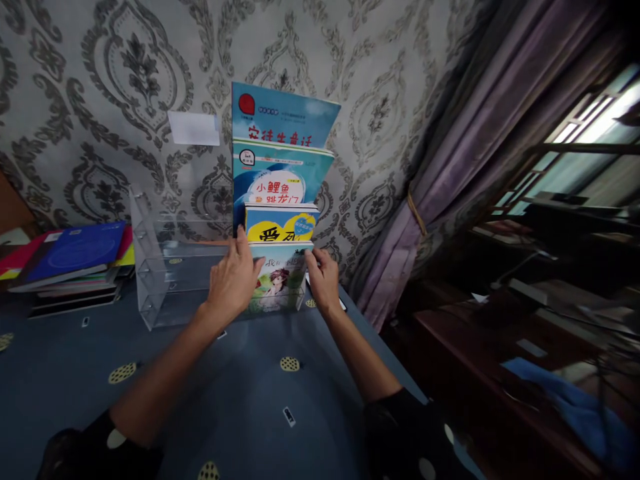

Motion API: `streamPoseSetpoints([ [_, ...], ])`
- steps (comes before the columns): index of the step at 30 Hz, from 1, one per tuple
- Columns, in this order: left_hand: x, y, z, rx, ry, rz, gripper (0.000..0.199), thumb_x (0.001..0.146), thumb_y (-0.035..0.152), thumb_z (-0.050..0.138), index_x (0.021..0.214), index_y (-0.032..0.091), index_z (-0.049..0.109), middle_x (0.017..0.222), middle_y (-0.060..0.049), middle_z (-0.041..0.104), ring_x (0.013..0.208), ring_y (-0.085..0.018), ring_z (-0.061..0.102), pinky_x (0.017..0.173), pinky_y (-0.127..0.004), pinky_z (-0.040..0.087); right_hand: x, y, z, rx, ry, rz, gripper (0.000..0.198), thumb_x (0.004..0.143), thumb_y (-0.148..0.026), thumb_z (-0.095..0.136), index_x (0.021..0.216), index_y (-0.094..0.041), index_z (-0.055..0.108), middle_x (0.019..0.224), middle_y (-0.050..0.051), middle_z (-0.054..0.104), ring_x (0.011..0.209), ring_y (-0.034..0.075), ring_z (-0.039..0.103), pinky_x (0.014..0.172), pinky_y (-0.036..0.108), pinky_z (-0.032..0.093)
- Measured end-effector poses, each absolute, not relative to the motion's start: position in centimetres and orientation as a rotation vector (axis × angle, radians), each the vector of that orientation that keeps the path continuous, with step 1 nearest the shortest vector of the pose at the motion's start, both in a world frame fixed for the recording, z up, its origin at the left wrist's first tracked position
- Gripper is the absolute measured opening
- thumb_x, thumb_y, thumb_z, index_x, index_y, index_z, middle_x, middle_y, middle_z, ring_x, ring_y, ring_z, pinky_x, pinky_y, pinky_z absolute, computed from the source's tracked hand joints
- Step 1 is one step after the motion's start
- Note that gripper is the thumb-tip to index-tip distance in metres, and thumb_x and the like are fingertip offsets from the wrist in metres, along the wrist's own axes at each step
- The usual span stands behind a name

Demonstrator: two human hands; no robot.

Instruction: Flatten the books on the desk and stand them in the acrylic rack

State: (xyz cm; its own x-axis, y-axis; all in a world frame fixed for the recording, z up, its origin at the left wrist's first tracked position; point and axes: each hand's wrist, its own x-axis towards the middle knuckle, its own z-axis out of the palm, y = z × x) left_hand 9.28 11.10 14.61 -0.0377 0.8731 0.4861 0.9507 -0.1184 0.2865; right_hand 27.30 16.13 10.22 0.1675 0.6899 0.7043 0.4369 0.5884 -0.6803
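A clear acrylic tiered rack (150, 293) stands against the wall, with several books in steps on its right side. In the lowest front tier is a book (280, 287) with a child drawn on its light green and blue cover. My left hand (233, 277) grips its left edge, thumb on the cover and fingers reaching up beside the tier behind. My right hand (323, 275) grips the upper right edge, fingers curled. Behind it rise a blue and yellow book (280, 223), a teal book (283, 177) with red lettering, and a taller blue book (285, 117) at the back.
A pile of books and folders (75, 260) lies left of the rack. A dark blue patterned cloth (250, 400) covers the table. Behind the right hand a phone-like dark object (342, 305) shows partly. A purple curtain (400, 240) and a cluttered brown desk (460, 333) are on the right.
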Motion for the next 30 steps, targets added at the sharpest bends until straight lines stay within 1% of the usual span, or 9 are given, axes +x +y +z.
streamPoseSetpoints([
  [5, 9.3, 11.4, 14.4, -2.078, -1.983, -0.855, 0.075, 0.097, 0.038, 0.052, 0.155, 0.004, 0.019, 0.138, -0.028, 0.052, 0.100, -0.039, 0.066, 0.076, -0.046, 0.057, 27.2, 15.9, 10.3, -1.011, -1.454, 0.261, 0.032, 0.091, -0.045, 0.047, 0.073, -0.021, 0.059, 0.082, 0.005, 0.059, 0.081, 0.022, 0.054, 0.070, 0.032, 0.048],
  [8, 9.2, 11.6, 13.9, -2.068, -1.948, -0.912, 0.075, 0.097, 0.037, 0.053, 0.156, 0.007, 0.017, 0.137, -0.027, 0.053, 0.098, -0.038, 0.067, 0.075, -0.046, 0.056, 27.3, 15.8, 10.3, -1.016, -1.448, 0.268, 0.035, 0.091, -0.046, 0.047, 0.070, -0.021, 0.058, 0.078, 0.004, 0.058, 0.078, 0.021, 0.053, 0.068, 0.031, 0.046],
  [11, 8.6, 12.0, 13.1, -2.094, -1.890, -1.016, 0.074, 0.096, 0.035, 0.055, 0.156, 0.012, 0.017, 0.140, -0.025, 0.051, 0.105, -0.038, 0.065, 0.080, -0.045, 0.056, 27.5, 15.9, 10.2, -1.025, -1.457, 0.267, 0.035, 0.090, -0.047, 0.048, 0.072, -0.020, 0.061, 0.078, 0.004, 0.059, 0.079, 0.020, 0.053, 0.070, 0.031, 0.046],
  [14, 7.8, 12.5, 11.8, -2.151, -1.813, -1.159, 0.072, 0.094, 0.032, 0.057, 0.154, 0.014, 0.019, 0.143, -0.022, 0.050, 0.118, -0.039, 0.060, 0.088, -0.046, 0.055, 27.6, 15.8, 9.7, -1.036, -1.450, 0.285, 0.035, 0.089, -0.048, 0.050, 0.080, -0.018, 0.066, 0.080, 0.004, 0.060, 0.080, 0.021, 0.056, 0.072, 0.032, 0.046],
  [16, 7.2, 12.6, 10.8, -2.176, -1.750, -1.264, 0.070, 0.093, 0.031, 0.058, 0.151, 0.014, 0.022, 0.141, -0.021, 0.051, 0.124, -0.037, 0.056, 0.094, -0.047, 0.053, 27.7, 15.7, 9.2, -1.037, -1.415, 0.334, 0.036, 0.087, -0.050, 0.053, 0.089, -0.017, 0.069, 0.086, 0.006, 0.064, 0.083, 0.022, 0.059, 0.073, 0.033, 0.048],
  [19, 6.9, 12.4, 9.6, -2.154, -1.702, -1.378, 0.061, 0.093, 0.029, 0.059, 0.145, 0.014, 0.031, 0.133, -0.019, 0.054, 0.127, -0.035, 0.054, 0.100, -0.048, 0.050, 27.8, 15.3, 8.2, -1.039, -1.381, 0.425, 0.040, 0.085, -0.050, 0.057, 0.102, -0.016, 0.069, 0.097, 0.009, 0.069, 0.088, 0.024, 0.064, 0.076, 0.036, 0.051],
  [21, 7.0, 12.1, 8.9, -2.130, -1.698, -1.401, 0.055, 0.093, 0.027, 0.057, 0.142, 0.014, 0.035, 0.131, -0.018, 0.053, 0.129, -0.034, 0.051, 0.102, -0.048, 0.048, 27.9, 15.0, 7.6, -1.047, -1.385, 0.447, 0.039, 0.085, -0.049, 0.059, 0.103, -0.016, 0.068, 0.097, 0.010, 0.071, 0.089, 0.025, 0.065, 0.077, 0.037, 0.052],
  [23, 7.2, 11.7, 8.4, -2.127, -1.695, -1.389, 0.051, 0.094, 0.023, 0.054, 0.141, 0.014, 0.037, 0.133, -0.018, 0.050, 0.131, -0.033, 0.049, 0.104, -0.048, 0.047, 28.1, 14.8, 7.1, -1.067, -1.385, 0.437, 0.038, 0.085, -0.049, 0.059, 0.101, -0.016, 0.069, 0.095, 0.009, 0.072, 0.087, 0.025, 0.066, 0.076, 0.038, 0.053],
  [30, 8.0, 11.1, 7.4, -2.148, -1.663, -1.280, 0.054, 0.096, 0.017, 0.046, 0.147, 0.010, 0.029, 0.141, -0.022, 0.045, 0.134, -0.034, 0.045, 0.107, -0.048, 0.045, 28.2, 14.7, 6.1, -1.118, -1.382, 0.381, 0.038, 0.083, -0.048, 0.059, 0.098, -0.016, 0.071, 0.092, 0.009, 0.074, 0.083, 0.025, 0.067, 0.073, 0.039, 0.054],
])
